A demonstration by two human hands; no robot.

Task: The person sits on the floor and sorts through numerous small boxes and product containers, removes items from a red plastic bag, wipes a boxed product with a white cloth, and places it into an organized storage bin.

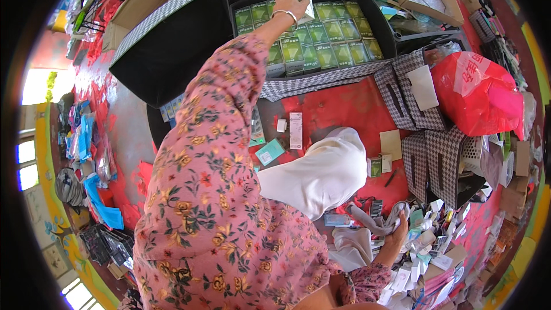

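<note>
My left hand (291,6), with a bangle at the wrist, reaches over a black-lined storage box. Its fingers are closed on a small white and green carton (307,6). Rows of green cartons (324,56) fill the storage box (327,76), which has a houndstooth pattern outside. Low on the right, my right hand (395,238) is closed around a grey cloth (373,221), part of which hangs loose. My pink flowered sleeve covers the left arm.
A dark-lined lid (178,46) leans left of the box. Small cartons, including a teal one (270,151), lie on the red-grey floor. Houndstooth organisers and a red plastic bag (476,95) stand right; a heap of small boxes (430,252) lies below them.
</note>
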